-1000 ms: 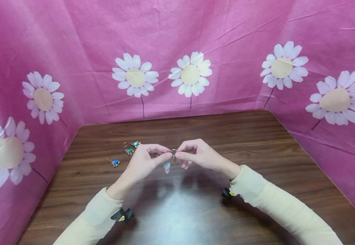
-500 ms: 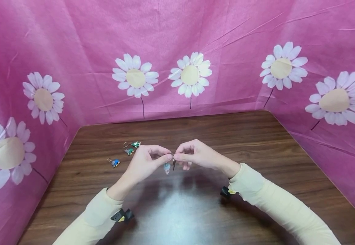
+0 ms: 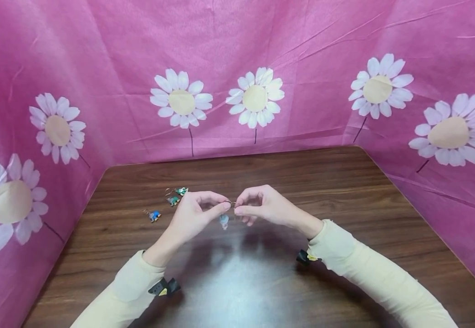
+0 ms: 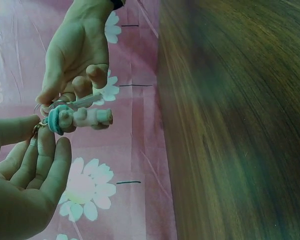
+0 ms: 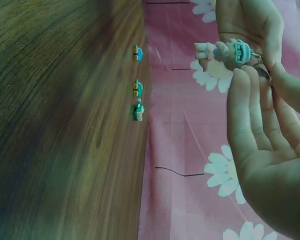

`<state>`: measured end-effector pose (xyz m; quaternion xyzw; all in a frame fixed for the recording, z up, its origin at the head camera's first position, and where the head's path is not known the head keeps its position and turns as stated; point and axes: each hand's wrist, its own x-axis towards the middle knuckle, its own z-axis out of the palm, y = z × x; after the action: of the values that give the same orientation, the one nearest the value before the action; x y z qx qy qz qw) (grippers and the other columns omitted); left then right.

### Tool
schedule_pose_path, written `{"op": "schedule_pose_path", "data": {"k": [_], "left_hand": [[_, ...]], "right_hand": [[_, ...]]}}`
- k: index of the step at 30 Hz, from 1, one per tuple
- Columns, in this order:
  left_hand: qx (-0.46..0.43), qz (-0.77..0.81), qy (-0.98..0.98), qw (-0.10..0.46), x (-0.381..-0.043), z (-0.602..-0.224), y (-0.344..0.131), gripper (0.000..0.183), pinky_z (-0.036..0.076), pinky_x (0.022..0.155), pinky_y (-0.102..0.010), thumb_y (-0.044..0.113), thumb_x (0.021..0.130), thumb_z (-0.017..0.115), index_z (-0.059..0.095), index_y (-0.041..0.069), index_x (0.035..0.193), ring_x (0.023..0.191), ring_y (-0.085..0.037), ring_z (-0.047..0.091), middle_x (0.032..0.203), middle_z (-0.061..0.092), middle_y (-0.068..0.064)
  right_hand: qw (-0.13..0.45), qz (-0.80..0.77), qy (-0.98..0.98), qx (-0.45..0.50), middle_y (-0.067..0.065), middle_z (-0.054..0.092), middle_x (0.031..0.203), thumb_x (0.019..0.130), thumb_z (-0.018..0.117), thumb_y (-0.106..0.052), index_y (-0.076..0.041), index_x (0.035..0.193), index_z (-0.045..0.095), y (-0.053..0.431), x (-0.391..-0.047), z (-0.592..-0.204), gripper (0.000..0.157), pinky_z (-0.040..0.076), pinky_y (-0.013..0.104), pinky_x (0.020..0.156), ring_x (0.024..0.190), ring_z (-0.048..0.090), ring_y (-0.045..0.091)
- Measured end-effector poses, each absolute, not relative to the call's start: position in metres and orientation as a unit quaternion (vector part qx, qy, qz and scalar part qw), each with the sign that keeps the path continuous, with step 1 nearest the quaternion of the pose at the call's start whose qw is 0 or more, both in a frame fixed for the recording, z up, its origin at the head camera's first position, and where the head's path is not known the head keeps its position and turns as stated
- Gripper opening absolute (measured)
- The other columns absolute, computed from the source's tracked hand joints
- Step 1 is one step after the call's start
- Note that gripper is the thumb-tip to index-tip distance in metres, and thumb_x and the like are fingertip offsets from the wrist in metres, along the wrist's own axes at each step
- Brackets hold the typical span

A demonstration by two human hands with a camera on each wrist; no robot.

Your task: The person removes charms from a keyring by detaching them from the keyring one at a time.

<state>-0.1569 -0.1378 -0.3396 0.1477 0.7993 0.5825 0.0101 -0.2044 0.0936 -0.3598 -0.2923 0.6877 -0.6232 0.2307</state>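
Note:
A keychain figure with a teal hat hangs from its metal ring between the two hands. In the head view the small pale figure dangles just under the left fingertips. My left hand pinches the keychain's ring and clasp between thumb and index finger. Opposite it, my right hand pinches a thin silvery key against the ring, its fingers curled. Fingertips partly hide where key and ring meet, so I cannot tell whether the key is threaded on.
Several small keychain figures lie on the wooden table at the left: a blue one and, behind it, two green ones. Pink cloth with daisies encloses the table's back and sides.
Both hands stay close together in nearly the same place. The right fingertips shift slightly toward the left hand, then back. The dangling key swings and now shows less in the head view.

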Motion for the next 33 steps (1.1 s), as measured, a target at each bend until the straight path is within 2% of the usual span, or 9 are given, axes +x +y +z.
{"op": "schedule_pose_path", "data": {"k": [6, 16, 21, 25, 30, 33], "left_hand": [[0.146, 0.578, 0.803, 0.014, -0.157, -0.336, -0.136, 0.016, 0.052, 0.062, -0.025, 0.021, 0.090, 0.080, 0.080, 0.007, 0.098, 0.071, -0.018, 0.071, 0.085, 0.077, -0.003], [0.151, 0.583, 0.798, 0.018, -0.159, -0.335, -0.130, 0.015, 0.055, 0.064, -0.026, 0.019, 0.089, 0.080, 0.080, 0.008, 0.099, 0.072, -0.017, 0.071, 0.088, 0.077, -0.002], [0.157, 0.580, 0.799, 0.015, -0.158, -0.337, -0.127, 0.014, 0.055, 0.064, -0.026, 0.017, 0.089, 0.080, 0.080, 0.007, 0.100, 0.072, -0.017, 0.071, 0.088, 0.077, -0.001], [0.165, 0.580, 0.797, 0.005, -0.160, -0.340, -0.125, 0.015, 0.055, 0.066, -0.026, 0.017, 0.090, 0.080, 0.080, 0.007, 0.100, 0.073, -0.016, 0.072, 0.088, 0.077, -0.001], [0.173, 0.577, 0.798, -0.006, -0.159, -0.341, -0.124, 0.014, 0.057, 0.069, -0.027, 0.018, 0.090, 0.080, 0.080, 0.008, 0.099, 0.076, -0.015, 0.073, 0.089, 0.077, 0.000], [0.170, 0.582, 0.795, -0.007, -0.159, -0.342, -0.125, 0.013, 0.058, 0.068, -0.028, 0.017, 0.089, 0.081, 0.080, 0.008, 0.099, 0.075, -0.016, 0.073, 0.089, 0.077, 0.000]], "right_hand": [[0.186, -0.658, 0.672, -0.286, 0.019, 0.071, 0.084, 0.093, 0.074, -0.006, -0.001, 0.102, 0.072, 0.096, -0.206, -0.361, 0.010, 0.060, 0.053, 0.065, 0.072, 0.069, 0.026], [0.170, -0.636, 0.693, -0.295, 0.020, 0.072, 0.083, 0.098, 0.068, -0.006, -0.001, 0.110, 0.075, 0.105, -0.206, -0.357, 0.015, 0.060, 0.049, 0.063, 0.069, 0.070, 0.027], [0.184, -0.621, 0.708, -0.281, 0.025, 0.072, 0.087, 0.097, 0.070, -0.011, -0.002, 0.107, 0.077, 0.107, -0.206, -0.356, 0.015, 0.060, 0.041, 0.063, 0.067, 0.069, 0.023], [0.204, -0.623, 0.708, -0.262, 0.020, 0.073, 0.088, 0.097, 0.071, -0.012, -0.001, 0.106, 0.077, 0.106, -0.207, -0.356, 0.015, 0.060, 0.040, 0.063, 0.065, 0.068, 0.020], [0.243, -0.625, 0.695, -0.260, 0.015, 0.073, 0.087, 0.097, 0.070, -0.011, 0.002, 0.107, 0.075, 0.102, -0.204, -0.360, 0.017, 0.061, 0.042, 0.064, 0.066, 0.067, 0.018], [0.247, -0.627, 0.692, -0.259, 0.013, 0.074, 0.088, 0.097, 0.070, -0.012, 0.001, 0.108, 0.075, 0.101, -0.202, -0.360, 0.017, 0.061, 0.046, 0.065, 0.066, 0.068, 0.018]]}}
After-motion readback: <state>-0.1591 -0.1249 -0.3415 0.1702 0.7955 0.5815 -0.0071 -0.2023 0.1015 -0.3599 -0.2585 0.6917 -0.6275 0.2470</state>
